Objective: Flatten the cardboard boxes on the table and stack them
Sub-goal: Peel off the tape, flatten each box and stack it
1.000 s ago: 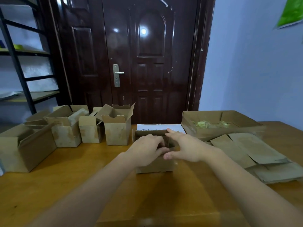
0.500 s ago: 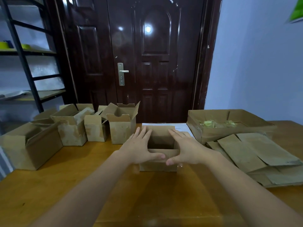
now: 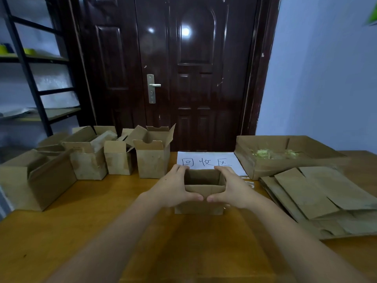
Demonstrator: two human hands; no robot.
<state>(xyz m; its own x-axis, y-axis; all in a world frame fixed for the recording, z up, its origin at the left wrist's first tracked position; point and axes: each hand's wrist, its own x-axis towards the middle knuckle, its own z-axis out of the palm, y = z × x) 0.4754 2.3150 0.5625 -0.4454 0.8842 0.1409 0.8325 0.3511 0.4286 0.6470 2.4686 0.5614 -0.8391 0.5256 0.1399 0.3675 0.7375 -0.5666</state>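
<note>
A small open cardboard box [image 3: 201,201] stands on the wooden table [image 3: 81,231] in front of me. My left hand [image 3: 173,188] holds its left side, fingers along the wall and thumb over the near flap. My right hand [image 3: 232,188] holds its right side the same way, and the two thumbs almost meet at the front. A stack of flattened boxes [image 3: 318,199] lies to the right. Several unflattened open boxes [image 3: 152,154] stand in a row at the left.
A white sheet with handwritten characters [image 3: 208,160] lies just behind the held box. A wide shallow box with yellowish scraps [image 3: 285,154] sits at the back right. A larger open box [image 3: 34,178] stands far left. A dark door and metal shelves are behind the table.
Both hands moved from on top of the box to its sides, and the box now stands open. The box came a little nearer, uncovering the white sheet.
</note>
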